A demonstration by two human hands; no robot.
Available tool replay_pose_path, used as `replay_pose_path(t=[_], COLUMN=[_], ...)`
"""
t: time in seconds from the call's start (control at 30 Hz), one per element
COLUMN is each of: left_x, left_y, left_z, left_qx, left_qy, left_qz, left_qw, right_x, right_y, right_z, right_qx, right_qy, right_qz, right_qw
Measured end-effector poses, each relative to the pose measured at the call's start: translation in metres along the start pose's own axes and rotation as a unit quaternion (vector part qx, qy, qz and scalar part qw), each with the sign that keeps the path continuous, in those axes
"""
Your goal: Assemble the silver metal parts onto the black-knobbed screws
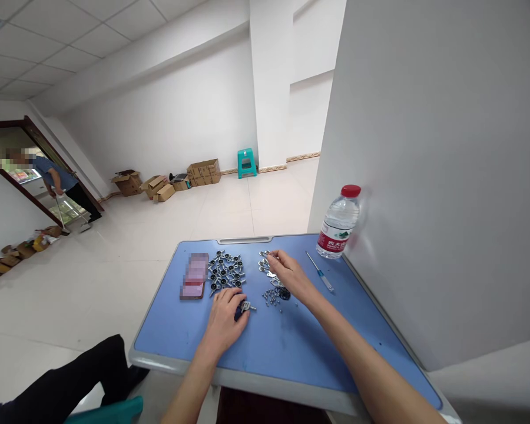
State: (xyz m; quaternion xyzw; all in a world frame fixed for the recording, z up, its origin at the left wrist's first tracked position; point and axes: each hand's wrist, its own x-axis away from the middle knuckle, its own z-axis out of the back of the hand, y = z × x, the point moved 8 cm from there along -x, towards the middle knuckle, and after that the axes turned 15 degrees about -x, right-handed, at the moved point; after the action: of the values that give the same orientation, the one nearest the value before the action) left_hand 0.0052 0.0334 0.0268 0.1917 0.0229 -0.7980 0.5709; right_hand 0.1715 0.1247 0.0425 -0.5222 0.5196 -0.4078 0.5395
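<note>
My left hand (225,318) rests near the front of the blue table (291,353), its fingers closed round a small metal fitting (246,306) with a threaded end. Something dark blue shows beneath those fingers. Beyond that hand lies a group of metal fittings (225,271) with black round centres. My right hand (289,274) reaches to a row of small metal plates (263,265), thumb and forefinger pinched together over them; what lies between the fingertips is too small to make out. Scattered steel balls or nuts (271,296) and a dark coil of rings (284,292) sit just below the right hand.
A phone (194,277) lies on the table's left, a screwdriver (320,272) on its right. A red-capped water bottle (339,222) stands at the back right corner by the grey partition (446,176). A person (59,179) sweeps far left; a seated person's leg (79,377) is nearer.
</note>
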Motion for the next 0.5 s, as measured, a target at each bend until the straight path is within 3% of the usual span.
replay_pose_path(t=[0.13,0.2,0.33,0.5], left_x=[-0.002,-0.003,-0.006,-0.011], left_y=[-0.005,-0.007,-0.007,-0.012], left_z=[-0.001,-0.003,-0.007,-0.011], left_qx=[0.014,0.022,0.037,0.099], left_qy=[-0.007,-0.015,-0.032,-0.066], left_qz=[0.027,0.037,0.03,0.04], left_qw=[0.999,0.999,0.998,0.992], right_x=[0.006,0.009,0.015,0.022], right_y=[0.0,-0.005,-0.009,0.002], right_z=[-0.02,-0.031,-0.043,-0.053], right_qx=[-0.047,-0.027,0.015,-0.026], right_qy=[-0.078,-0.115,-0.149,-0.171], right_qz=[-0.028,-0.002,0.047,0.001], right_qw=[0.995,0.993,0.988,0.985])
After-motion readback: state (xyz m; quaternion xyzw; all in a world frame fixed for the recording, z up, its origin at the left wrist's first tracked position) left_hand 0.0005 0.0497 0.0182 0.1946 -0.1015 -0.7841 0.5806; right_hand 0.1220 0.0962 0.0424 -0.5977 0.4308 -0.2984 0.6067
